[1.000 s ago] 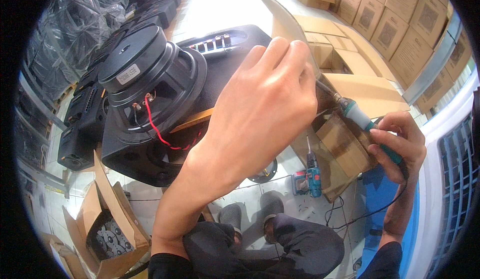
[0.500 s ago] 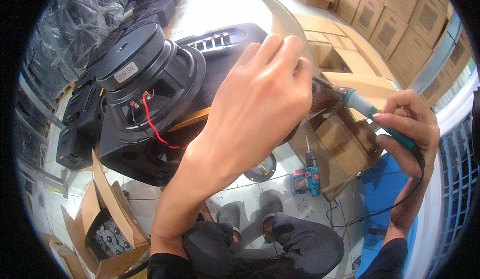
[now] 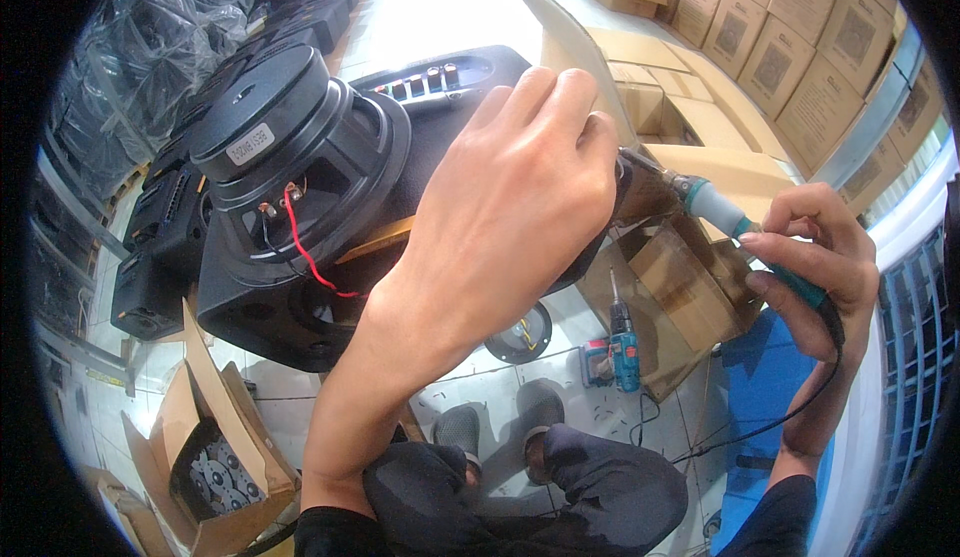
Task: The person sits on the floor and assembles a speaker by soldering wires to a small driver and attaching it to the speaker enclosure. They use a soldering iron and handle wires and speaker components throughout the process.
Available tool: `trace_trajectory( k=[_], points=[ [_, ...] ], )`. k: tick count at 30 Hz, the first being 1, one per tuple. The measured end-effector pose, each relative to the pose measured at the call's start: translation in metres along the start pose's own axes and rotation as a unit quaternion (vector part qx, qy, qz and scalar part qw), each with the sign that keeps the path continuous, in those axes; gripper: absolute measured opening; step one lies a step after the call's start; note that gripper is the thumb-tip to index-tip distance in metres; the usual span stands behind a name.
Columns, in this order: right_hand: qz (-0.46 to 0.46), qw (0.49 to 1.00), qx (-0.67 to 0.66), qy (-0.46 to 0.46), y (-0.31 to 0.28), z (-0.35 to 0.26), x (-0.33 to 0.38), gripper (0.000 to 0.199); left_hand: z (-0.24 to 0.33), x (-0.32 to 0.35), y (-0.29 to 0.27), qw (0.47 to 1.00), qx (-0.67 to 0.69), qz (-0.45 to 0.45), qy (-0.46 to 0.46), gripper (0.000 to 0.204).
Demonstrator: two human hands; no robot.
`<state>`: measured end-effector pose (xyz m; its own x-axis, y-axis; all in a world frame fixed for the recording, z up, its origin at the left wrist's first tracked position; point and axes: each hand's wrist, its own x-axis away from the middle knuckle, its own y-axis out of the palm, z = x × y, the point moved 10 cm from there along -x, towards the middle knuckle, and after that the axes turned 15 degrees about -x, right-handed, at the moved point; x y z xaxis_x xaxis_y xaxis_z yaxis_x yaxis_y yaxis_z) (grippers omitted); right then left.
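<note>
Between speaker (image 3: 255, 112) and carton (image 3: 640, 50), the left hand (image 3: 515, 182) curls, grip hidden; the right hand (image 3: 825, 242) clasps a soldering iron (image 3: 712, 205).

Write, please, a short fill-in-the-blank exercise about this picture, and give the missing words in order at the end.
The person's ____ hand holds the slim teal-handled soldering iron.
A thin, bright ____ wire curves down from the round black speaker driver.
The open brown cardboard carton containing flat grey pieces stands toward the picture's lower ____ corner.

Missing words: right; red; left.
</note>
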<state>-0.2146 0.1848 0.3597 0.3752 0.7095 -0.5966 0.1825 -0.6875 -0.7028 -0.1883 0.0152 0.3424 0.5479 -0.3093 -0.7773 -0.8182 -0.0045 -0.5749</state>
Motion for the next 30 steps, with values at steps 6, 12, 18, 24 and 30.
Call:
trace_trajectory(
  k=[6,12,18,24,30],
  points=[
    [0.000,1.000,-0.001,0.003,0.000,0.000,0.000,0.038,-0.001,-0.001,-0.003,1.000,-0.004,0.012,-0.001,0.033],
    [-0.011,1.000,-0.001,0.015,0.000,0.001,0.000,0.041,-0.003,0.000,-0.008,1.000,-0.008,0.022,-0.009,0.035],
    [-0.004,1.000,-0.021,0.013,-0.002,0.003,0.001,0.041,-0.006,0.001,-0.010,0.999,0.000,0.026,-0.023,0.036],
    [0.057,0.998,0.020,-0.011,-0.020,0.008,0.011,0.036,-0.021,0.008,-0.026,0.994,-0.006,0.068,-0.081,0.033],
    [0.114,0.993,-0.010,-0.006,-0.035,0.019,0.031,0.036,-0.037,0.025,-0.040,0.982,-0.011,0.110,-0.152,0.021]
  ],
)
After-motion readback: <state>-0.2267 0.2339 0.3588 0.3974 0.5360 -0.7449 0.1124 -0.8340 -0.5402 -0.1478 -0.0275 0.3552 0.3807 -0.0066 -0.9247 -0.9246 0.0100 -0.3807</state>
